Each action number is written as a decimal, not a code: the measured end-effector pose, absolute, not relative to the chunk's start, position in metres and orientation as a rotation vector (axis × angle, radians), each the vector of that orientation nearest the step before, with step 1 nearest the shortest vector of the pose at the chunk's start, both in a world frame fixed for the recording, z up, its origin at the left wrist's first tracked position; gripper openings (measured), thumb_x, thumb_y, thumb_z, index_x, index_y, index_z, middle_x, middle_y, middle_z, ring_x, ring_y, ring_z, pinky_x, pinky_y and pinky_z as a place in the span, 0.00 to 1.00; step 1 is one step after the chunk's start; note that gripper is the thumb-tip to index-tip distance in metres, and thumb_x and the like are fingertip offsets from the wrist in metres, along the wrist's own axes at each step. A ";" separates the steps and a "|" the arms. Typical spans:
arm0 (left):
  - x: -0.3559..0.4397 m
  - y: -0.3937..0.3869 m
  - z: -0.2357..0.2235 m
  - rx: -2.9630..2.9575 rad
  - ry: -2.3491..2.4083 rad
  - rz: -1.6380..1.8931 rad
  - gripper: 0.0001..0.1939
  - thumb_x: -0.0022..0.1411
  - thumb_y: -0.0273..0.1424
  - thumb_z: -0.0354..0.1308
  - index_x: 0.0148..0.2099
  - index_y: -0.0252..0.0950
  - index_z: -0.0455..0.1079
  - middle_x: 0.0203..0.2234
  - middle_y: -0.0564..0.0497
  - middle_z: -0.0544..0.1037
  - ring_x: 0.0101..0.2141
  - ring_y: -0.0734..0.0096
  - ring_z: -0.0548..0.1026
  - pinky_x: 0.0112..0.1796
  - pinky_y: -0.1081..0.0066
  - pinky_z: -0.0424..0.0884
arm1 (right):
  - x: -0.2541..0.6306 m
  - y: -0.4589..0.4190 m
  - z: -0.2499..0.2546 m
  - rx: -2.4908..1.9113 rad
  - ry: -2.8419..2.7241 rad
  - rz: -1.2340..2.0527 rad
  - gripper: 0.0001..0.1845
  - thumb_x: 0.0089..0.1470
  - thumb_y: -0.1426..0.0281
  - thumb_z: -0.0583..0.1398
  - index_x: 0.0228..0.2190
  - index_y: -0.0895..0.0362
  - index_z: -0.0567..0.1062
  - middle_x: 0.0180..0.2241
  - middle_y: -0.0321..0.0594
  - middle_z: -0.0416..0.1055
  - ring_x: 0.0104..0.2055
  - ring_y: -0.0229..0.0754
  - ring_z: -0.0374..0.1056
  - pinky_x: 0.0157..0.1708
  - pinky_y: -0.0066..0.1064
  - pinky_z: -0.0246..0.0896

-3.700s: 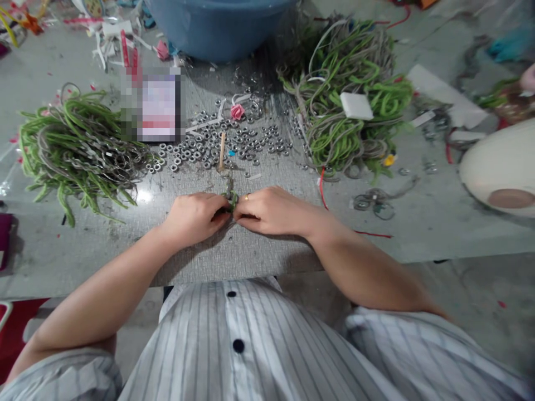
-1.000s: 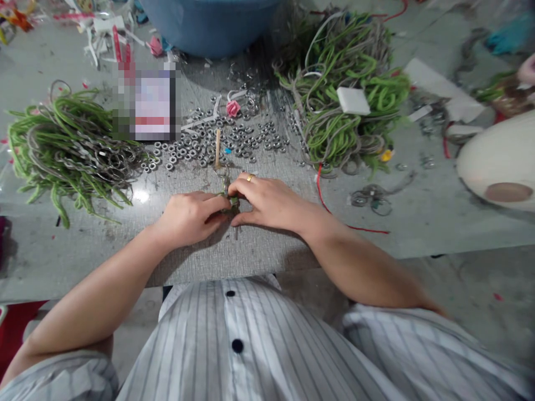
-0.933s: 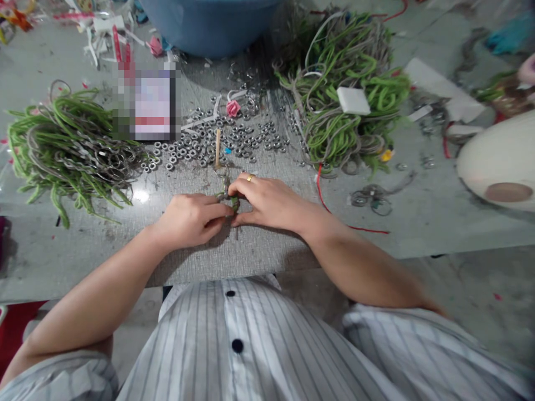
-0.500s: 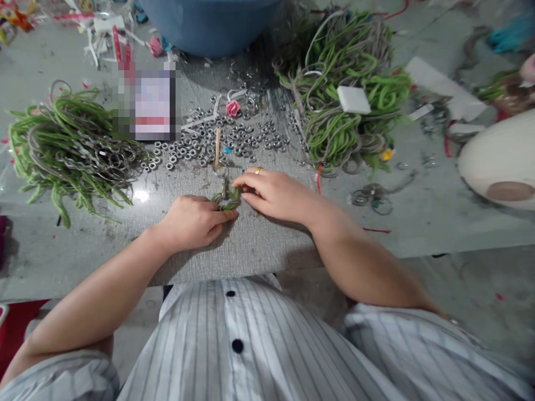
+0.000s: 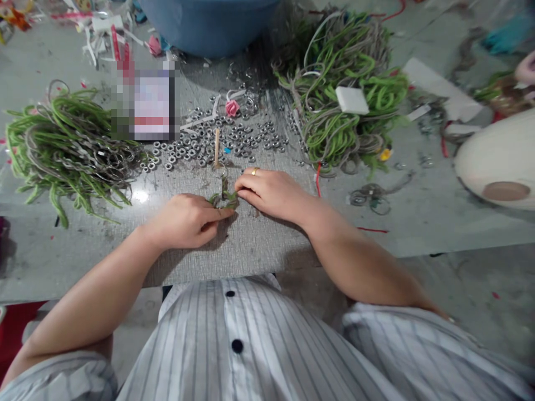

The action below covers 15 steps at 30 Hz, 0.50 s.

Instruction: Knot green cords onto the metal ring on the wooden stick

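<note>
Between my hands a green and grey cord (image 5: 224,199) lies looped on the table, joined to a metal ring (image 5: 219,170) at its far end. The ring sits by the foot of a thin wooden stick (image 5: 217,147) that stands upright. My left hand (image 5: 188,220) is closed on the cord's left side, with the index finger along its near edge. My right hand (image 5: 270,192), a gold ring on one finger, pinches the cord's right side. The fingertips partly cover the cord, so its exact weave is unclear.
Many small metal rings (image 5: 200,145) are scattered beyond my hands. Cord bundles lie left (image 5: 71,150) and right (image 5: 355,100), the right one topped by a white block (image 5: 352,100). A blue basin (image 5: 209,25) stands at the back. A pale rounded object (image 5: 497,156) is far right.
My right hand's fingers have closed in on the cord and sit slightly lower. My left hand has shifted a little to the left, and the cord loop looks flatter.
</note>
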<state>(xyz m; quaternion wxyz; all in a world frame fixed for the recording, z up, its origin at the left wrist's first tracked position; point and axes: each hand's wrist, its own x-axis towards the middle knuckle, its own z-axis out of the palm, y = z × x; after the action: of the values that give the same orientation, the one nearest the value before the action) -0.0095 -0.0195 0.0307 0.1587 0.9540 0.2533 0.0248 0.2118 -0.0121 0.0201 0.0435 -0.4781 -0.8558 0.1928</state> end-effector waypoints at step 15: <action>-0.007 -0.022 0.033 2.810 0.575 -0.069 0.16 0.64 0.36 0.50 0.48 0.47 0.77 0.23 0.51 0.77 0.26 0.67 0.71 0.30 0.67 0.65 | 0.204 -0.013 0.019 -1.589 -2.593 0.436 0.12 0.62 0.71 0.52 0.39 0.58 0.75 0.40 0.45 0.74 0.38 0.44 0.67 0.34 0.33 0.51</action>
<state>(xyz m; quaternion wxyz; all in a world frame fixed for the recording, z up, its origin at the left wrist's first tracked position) -0.0070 -0.0216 0.0327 0.1359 0.9703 0.1986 -0.0239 0.2044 -0.0129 0.0188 0.0346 -0.5169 -0.8435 0.1417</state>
